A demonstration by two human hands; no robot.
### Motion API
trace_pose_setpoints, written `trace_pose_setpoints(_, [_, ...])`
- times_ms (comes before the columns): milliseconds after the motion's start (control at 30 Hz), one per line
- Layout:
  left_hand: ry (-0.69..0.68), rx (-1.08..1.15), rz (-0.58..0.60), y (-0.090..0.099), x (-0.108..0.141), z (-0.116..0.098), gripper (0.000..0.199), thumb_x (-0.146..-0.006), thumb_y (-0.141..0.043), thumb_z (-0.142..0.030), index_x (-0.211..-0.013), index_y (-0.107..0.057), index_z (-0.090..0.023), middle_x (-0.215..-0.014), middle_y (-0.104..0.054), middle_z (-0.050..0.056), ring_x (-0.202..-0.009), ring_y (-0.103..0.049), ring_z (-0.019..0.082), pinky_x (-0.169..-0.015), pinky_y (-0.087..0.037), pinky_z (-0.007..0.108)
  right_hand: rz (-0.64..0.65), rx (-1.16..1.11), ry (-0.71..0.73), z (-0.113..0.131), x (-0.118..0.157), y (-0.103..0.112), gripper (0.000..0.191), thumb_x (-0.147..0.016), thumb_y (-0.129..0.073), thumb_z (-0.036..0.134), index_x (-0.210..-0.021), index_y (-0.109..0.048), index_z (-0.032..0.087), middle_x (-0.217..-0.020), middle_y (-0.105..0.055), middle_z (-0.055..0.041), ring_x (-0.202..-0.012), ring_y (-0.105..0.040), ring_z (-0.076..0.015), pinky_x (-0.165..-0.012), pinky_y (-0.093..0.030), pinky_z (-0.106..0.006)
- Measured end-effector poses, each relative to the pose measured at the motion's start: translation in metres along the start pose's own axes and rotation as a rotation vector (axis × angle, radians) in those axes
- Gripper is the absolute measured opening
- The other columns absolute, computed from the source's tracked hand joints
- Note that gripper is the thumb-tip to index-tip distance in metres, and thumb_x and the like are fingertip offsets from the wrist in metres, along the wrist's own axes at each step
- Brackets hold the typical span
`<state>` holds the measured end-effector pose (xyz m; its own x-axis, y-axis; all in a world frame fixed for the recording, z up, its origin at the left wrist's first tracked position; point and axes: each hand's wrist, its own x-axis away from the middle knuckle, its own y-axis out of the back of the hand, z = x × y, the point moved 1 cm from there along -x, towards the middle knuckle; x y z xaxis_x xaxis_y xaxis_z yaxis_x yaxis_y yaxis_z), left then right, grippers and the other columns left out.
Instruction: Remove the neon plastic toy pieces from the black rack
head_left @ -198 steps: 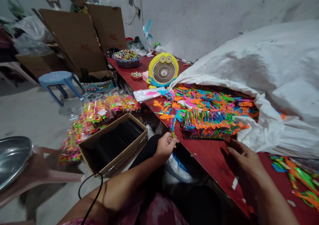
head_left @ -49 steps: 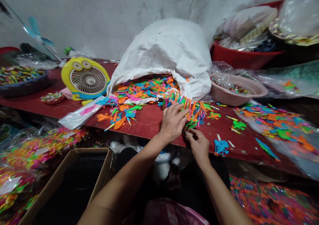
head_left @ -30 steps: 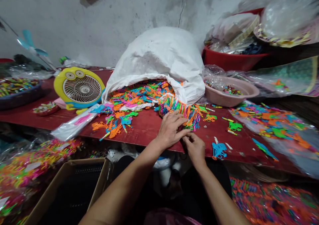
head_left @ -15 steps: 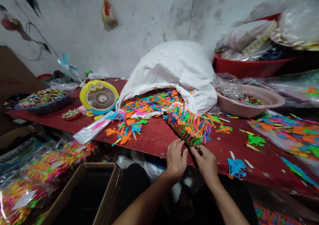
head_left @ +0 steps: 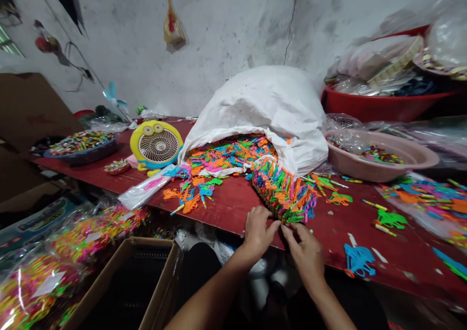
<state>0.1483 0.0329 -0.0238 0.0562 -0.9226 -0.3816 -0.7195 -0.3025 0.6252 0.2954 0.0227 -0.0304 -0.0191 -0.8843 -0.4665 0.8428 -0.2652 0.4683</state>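
Note:
A long, tightly packed row of small coloured plastic toys [head_left: 286, 191] lies on the red table in front of the sack. At its near end, by the table edge, my left hand [head_left: 257, 230] bends round the left side, with thumb and fingers closing on the end pieces. My right hand [head_left: 305, 246] meets it from the right, its thumb and forefinger pinched at the same end. The fingertips nearly touch, and the exact piece between them is too small to make out. Behind the row, a white sack [head_left: 262, 96] lies on its side, spilling loose toys [head_left: 229, 152] of the same kind.
A yellow fan [head_left: 156, 145] stands left of the sack, near a blue basin [head_left: 82, 155] of small pieces. To the right are a pink basin [head_left: 379, 169] and scattered toys, including a blue one [head_left: 359, 260]. An open cardboard box [head_left: 113, 266] sits below the table's left edge.
The view has swung slightly left, so everything sits further right. Both hands stay at the near end of the row; the right fingers have shifted a little and look straighter.

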Motion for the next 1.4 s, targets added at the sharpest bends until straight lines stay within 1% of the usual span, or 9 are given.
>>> trace_pose_setpoints(200, [-0.086,0.05,0.023,0.003,-0.001,0.006,0.021,-0.081,-0.071,-0.034,-0.097,-0.066,-0.02,-0.099,-0.066,0.004,-0.099,-0.057,0.022,-0.091,-0.045,0.038,-0.043,-0.029,-0.004,-0.002,0.003,-0.006,0.028,-0.09,-0.055,0.049,-0.091,-0.068,0.023,-0.084,-0.07,-0.0044,-0.075,-0.064,-0.0215,-0.069,-0.047,-0.032])
trace_pose_setpoints(467, [-0.031,-0.049,0.061,0.008,0.007,0.001,0.021,-0.085,-0.065,-0.033,-0.102,-0.064,-0.022,-0.106,-0.064,0.006,-0.104,-0.056,0.025,-0.095,-0.044,0.044,-0.071,0.035,0.172,0.0,0.009,-0.008,0.022,-0.094,-0.055,0.04,-0.09,-0.066,0.021,-0.08,-0.067,-0.0031,-0.073,-0.064,-0.0179,-0.068,-0.046,-0.029])
trace_pose_setpoints(700, [-0.03,0.116,-0.091,0.015,0.025,0.021,0.049,-0.08,-0.067,-0.027,-0.125,-0.052,-0.018,-0.123,-0.061,0.011,-0.115,-0.055,0.027,-0.101,-0.044,0.045,-0.065,0.055,0.289,0.008,0.019,-0.022,0.012,-0.093,-0.06,0.03,-0.089,-0.066,0.02,-0.078,-0.068,-0.0008,-0.07,-0.063,-0.0132,-0.066,-0.044,-0.025])
trace_pose_setpoints(833, [-0.064,0.146,-0.018,0.019,0.025,0.025,0.062,-0.081,-0.064,-0.026,-0.139,-0.043,-0.017,-0.135,-0.056,0.013,-0.124,-0.052,0.027,-0.108,-0.041,0.046,-0.075,0.069,0.324,0.009,0.022,-0.025,0.011,-0.094,-0.059,0.027,-0.088,-0.065,0.02,-0.077,-0.067,-0.0014,-0.069,-0.063,-0.0133,-0.067,-0.045,-0.025])
trace_pose_setpoints(1000, [-0.051,0.061,0.075,0.021,0.022,0.025,0.064,-0.084,-0.061,-0.031,-0.143,-0.041,-0.016,-0.13,-0.061,0.014,-0.118,-0.056,0.029,-0.104,-0.043,0.049,-0.093,0.139,0.376,0.007,0.022,-0.026,0.011,-0.093,-0.059,0.025,-0.086,-0.064,0.019,-0.073,-0.066,-0.0013,-0.067,-0.063,-0.014,-0.065,-0.045,-0.026])
trace_pose_setpoints(1100, [-0.064,0.031,0.062,0.023,0.024,0.029,0.058,-0.089,-0.055,-0.033,-0.143,-0.042,-0.018,-0.13,-0.061,0.013,-0.118,-0.056,0.028,-0.104,-0.042,0.047,-0.081,0.178,0.403,0.012,0.022,-0.03,0.011,-0.095,-0.056,0.024,-0.095,-0.065,0.017,-0.082,-0.07,-0.0044,-0.074,-0.066,-0.0165,-0.07,-0.048,-0.028])
trace_pose_setpoints(1200, [-0.072,0.027,0.008,0.028,0.028,0.031,0.055,-0.089,-0.051,-0.027,-0.142,-0.043,-0.018,-0.132,-0.059,0.014,-0.122,-0.054,0.028,-0.106,-0.04,0.047,-0.048,0.217,0.435,0.02,0.026,-0.033,0.022,-0.096,-0.052,0.023,-0.112,-0.065,0.014,-0.097,-0.073,-0.0092,-0.086,-0.069,-0.0204,-0.078,-0.052,-0.032])
trace_pose_setpoints(1333, [-0.032,0.039,0.013,0.031,0.03,0.024,0.085,-0.078,-0.064,-0.03,-0.151,-0.025,-0.016,-0.146,-0.046,0.017,-0.133,-0.045,0.032,-0.112,-0.035,0.05,-0.029,0.138,0.41,0.025,0.033,-0.029,0.025,-0.097,-0.049,0.019,-0.114,-0.066,0.015,-0.101,-0.073,-0.0085,-0.091,-0.07,-0.0186,-0.081,-0.054,-0.03])
trace_pose_setpoints(1400, [-0.006,0.042,0.018,0.029,0.028,0.017,0.091,-0.076,-0.068,-0.035,-0.152,-0.022,-0.015,-0.147,-0.045,0.017,-0.134,-0.044,0.033,-0.112,-0.035,0.049,-0.035,0.071,0.368,0.025,0.035,-0.022,0.023,-0.096,-0.049,0.018,-0.112,-0.066,0.017,-0.101,-0.074,-0.0068,-0.091,-0.07,-0.0165,-0.081,-0.054,-0.027])
